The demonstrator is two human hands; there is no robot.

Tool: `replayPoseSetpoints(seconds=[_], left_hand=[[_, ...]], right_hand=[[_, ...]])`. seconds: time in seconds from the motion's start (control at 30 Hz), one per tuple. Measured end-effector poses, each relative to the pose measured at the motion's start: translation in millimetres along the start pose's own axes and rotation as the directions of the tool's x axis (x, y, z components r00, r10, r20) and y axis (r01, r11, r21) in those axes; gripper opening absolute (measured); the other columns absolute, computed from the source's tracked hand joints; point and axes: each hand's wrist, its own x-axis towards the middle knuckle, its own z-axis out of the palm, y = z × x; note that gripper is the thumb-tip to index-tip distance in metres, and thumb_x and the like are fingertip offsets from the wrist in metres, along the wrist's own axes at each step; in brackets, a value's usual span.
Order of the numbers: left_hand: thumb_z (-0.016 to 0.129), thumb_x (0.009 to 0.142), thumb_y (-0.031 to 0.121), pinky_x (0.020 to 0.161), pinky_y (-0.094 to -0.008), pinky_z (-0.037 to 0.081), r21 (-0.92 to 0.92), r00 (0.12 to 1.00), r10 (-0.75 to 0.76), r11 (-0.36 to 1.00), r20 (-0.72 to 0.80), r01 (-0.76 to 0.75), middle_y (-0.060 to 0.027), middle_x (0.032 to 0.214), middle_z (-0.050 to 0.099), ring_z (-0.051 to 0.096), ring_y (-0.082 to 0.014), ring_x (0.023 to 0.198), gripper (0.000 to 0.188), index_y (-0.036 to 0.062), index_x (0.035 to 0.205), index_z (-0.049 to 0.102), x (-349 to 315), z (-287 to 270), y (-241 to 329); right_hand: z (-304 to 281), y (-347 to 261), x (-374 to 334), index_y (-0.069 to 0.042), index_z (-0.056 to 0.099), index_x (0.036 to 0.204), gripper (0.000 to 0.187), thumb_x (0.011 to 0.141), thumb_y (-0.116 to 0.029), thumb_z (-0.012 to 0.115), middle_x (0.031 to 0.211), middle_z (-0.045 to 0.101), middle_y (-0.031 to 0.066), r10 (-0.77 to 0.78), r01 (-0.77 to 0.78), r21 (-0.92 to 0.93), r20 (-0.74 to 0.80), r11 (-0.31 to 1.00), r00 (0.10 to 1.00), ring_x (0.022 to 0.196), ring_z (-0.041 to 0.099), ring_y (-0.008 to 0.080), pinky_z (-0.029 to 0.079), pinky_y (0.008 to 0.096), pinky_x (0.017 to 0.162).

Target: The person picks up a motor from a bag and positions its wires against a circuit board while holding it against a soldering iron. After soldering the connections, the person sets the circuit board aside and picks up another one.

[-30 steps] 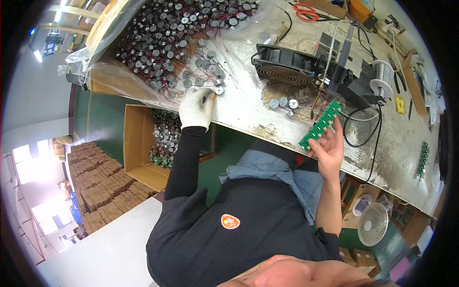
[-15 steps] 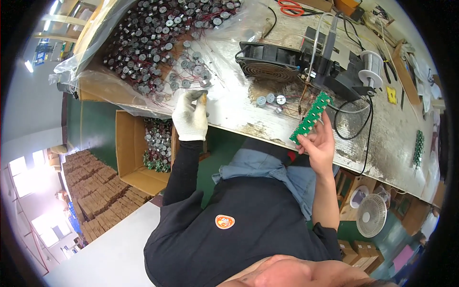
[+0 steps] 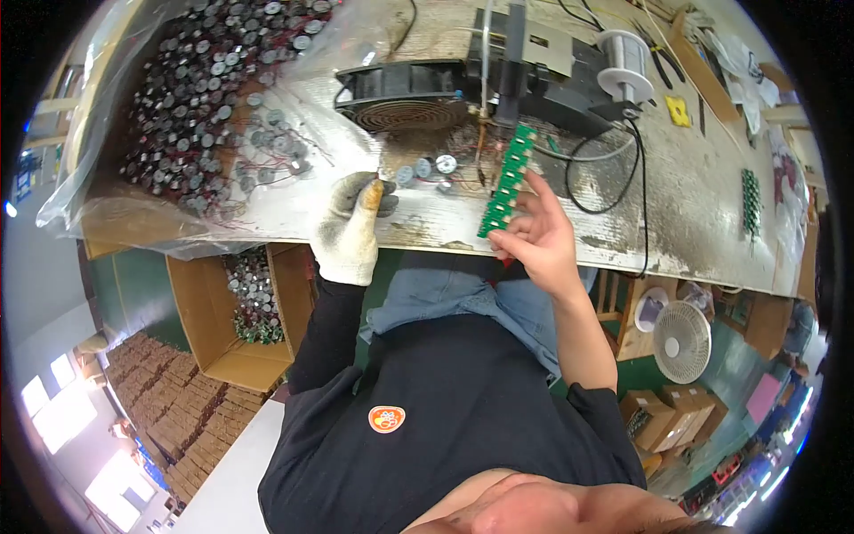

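A green circuit board strip (image 3: 509, 182) is held upright at a slant by my bare right hand (image 3: 540, 238), thumb and fingers gripping its lower right edge. My left hand (image 3: 349, 229) wears a white glove with dark, stained fingertips. Its fingers are curled against the thumb above the bench's front edge, and whatever they may hold is hidden. Between the hands, farther back, a few small round metal motors (image 3: 425, 166) with wires lie on the bench. Beyond my left hand, many more such motors (image 3: 200, 107) with red wires are heaped on clear plastic.
A black fan (image 3: 405, 98) stands behind the motors, beside a soldering stand (image 3: 551, 80) with a solder spool (image 3: 623, 67). A black cable (image 3: 642, 205) loops over the worn white bench (image 3: 694, 231). More green boards (image 3: 751, 205) lie far right. A cardboard box (image 3: 245, 365) sits below left.
The view has shifted, so the bench things appear farther left. My left hand has come nearer to the few loose motors and the board. My right hand still grips the circuit board.
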Motion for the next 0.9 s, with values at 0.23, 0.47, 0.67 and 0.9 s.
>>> replayPoseSetpoints(seconds=[0.23, 0.47, 0.67, 0.9], left_hand=[[0.066, 0.087, 0.013, 0.068, -0.0250, 0.048, 0.241, 0.955, -0.092, 0.970, 0.281, 0.023, -0.0063, 0.085, 0.063, 0.060, -0.0117, 0.074, 0.020, -0.0035, 0.098, 0.064, -22, 31, -2], [0.064, 0.086, 0.008, 0.068, -0.0239, 0.048, 0.227, 0.925, -0.139, 0.972, 0.354, 0.060, -0.0063, 0.084, 0.064, 0.060, -0.0101, 0.075, 0.013, -0.0031, 0.092, 0.065, -27, 52, -3], [0.064, 0.085, 0.008, 0.069, -0.0238, 0.048, 0.174, 0.888, -0.300, 0.952, 0.349, 0.253, -0.0065, 0.085, 0.065, 0.060, -0.0100, 0.077, 0.012, -0.0028, 0.090, 0.064, -23, 53, 1], [0.065, 0.084, 0.007, 0.067, -0.0246, 0.047, 0.167, 0.887, -0.273, 0.960, 0.371, 0.226, -0.0057, 0.080, 0.064, 0.059, -0.0103, 0.075, 0.011, -0.0027, 0.088, 0.064, -15, 52, -3]], right_hand=[[4, -4, -2, -0.004, 0.030, 0.140, 0.070, 0.080, 0.008, 0.063, 0.104, 0.055, 0.0148, 0.030, -0.031, 0.027, 0.006, 0.999, 1.000, 0.069, 0.064, 0.0158, 0.050, 0.0224, 0.053], [7, -1, -9, -0.005, 0.030, 0.140, 0.068, 0.081, 0.008, 0.062, 0.105, 0.057, 0.0152, 0.031, -0.030, 0.072, -0.019, 0.997, 0.999, 0.067, 0.065, 0.0176, 0.049, 0.0225, 0.049], [7, -1, -9, -0.004, 0.029, 0.140, 0.068, 0.081, 0.008, 0.061, 0.106, 0.056, 0.0163, 0.003, 0.000, 0.083, -0.028, 0.997, 1.000, 0.066, 0.065, 0.0186, 0.050, 0.0228, 0.050], [9, -1, -6, -0.004, 0.028, 0.140, 0.068, 0.082, 0.009, 0.061, 0.106, 0.056, 0.0175, -0.012, 0.016, 0.121, -0.033, 0.993, 0.999, 0.067, 0.065, 0.0194, 0.051, 0.0239, 0.050]])
